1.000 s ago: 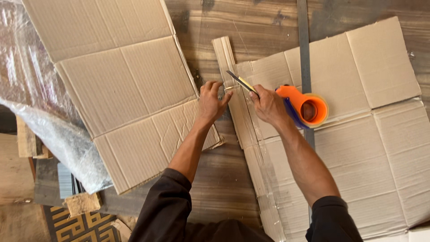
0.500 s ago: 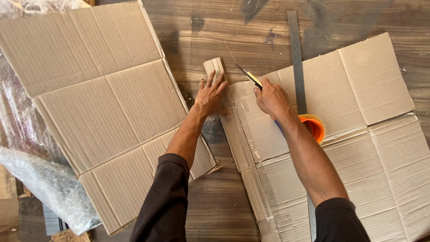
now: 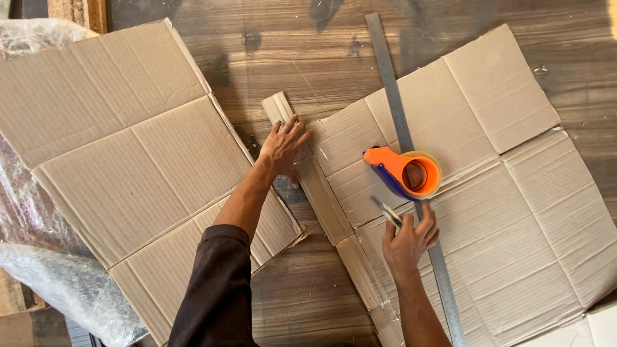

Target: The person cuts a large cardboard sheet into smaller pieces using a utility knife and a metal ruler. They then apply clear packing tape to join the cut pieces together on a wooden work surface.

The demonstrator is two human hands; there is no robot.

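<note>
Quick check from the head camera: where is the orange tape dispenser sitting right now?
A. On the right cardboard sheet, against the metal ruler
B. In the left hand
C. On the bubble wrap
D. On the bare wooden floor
A: the orange tape dispenser rests on the right cardboard sheet beside the metal ruler, just above the right hand, which grips a utility knife.

A left hand [image 3: 285, 146] presses a narrow cardboard strip [image 3: 313, 175] flat while the right hand [image 3: 407, 241] grips a utility knife [image 3: 387, 213] beside an orange tape dispenser [image 3: 405, 172].

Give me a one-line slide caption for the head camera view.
Left hand presses a cardboard strip while the right hand holds a utility knife beside a metal ruler.
</note>
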